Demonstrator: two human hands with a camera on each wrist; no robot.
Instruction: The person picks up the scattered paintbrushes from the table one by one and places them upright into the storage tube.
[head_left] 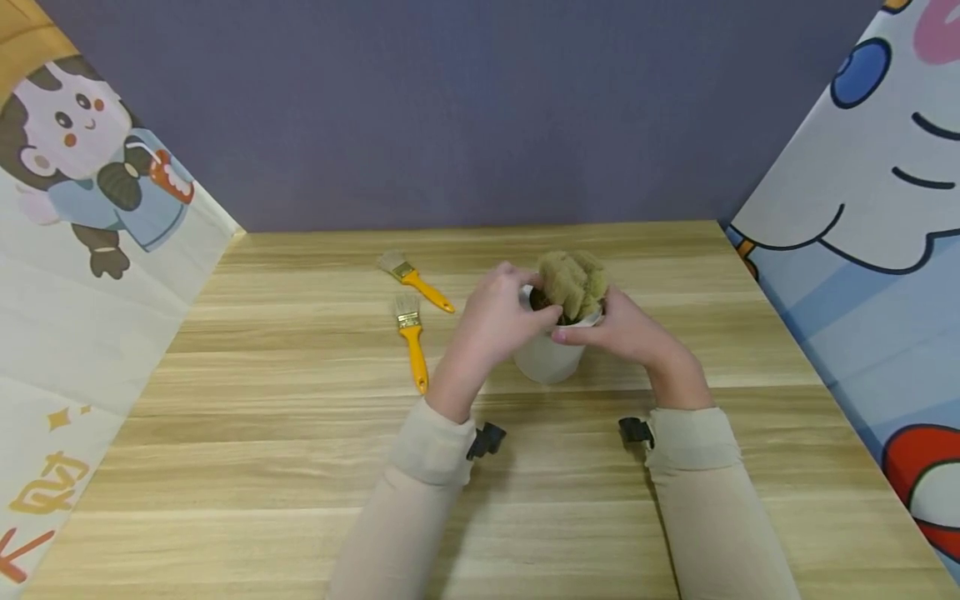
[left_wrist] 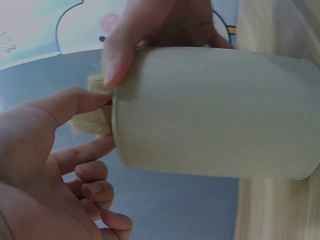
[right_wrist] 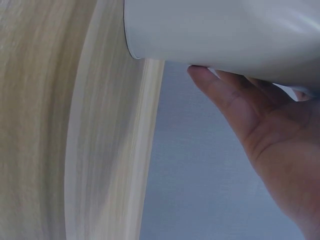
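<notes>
A white cylindrical cup (head_left: 551, 360) stands on the wooden table, with a cluster of pale paintbrushes (head_left: 572, 283) in it, bristles up above the rim. My right hand (head_left: 633, 329) grips the cup from the right, thumb over the near rim. In the right wrist view its fingers (right_wrist: 220, 92) lie along the cup's side. My left hand (head_left: 498, 312) is at the left of the cup's mouth. Seen from the left wrist, thumb and forefinger pinch at a brush (left_wrist: 106, 117) right at the rim, the other fingers loosely curled. The brush handles are hidden inside the cup.
Two paintbrushes with yellow handles lie left of the cup: one slanted brush (head_left: 423, 287) farther back, one nearer brush (head_left: 414, 346). A dark blue-grey panel (head_left: 480, 117) rises behind the table (head_left: 262, 467). Printed cartoon panels (head_left: 885, 250) border both sides.
</notes>
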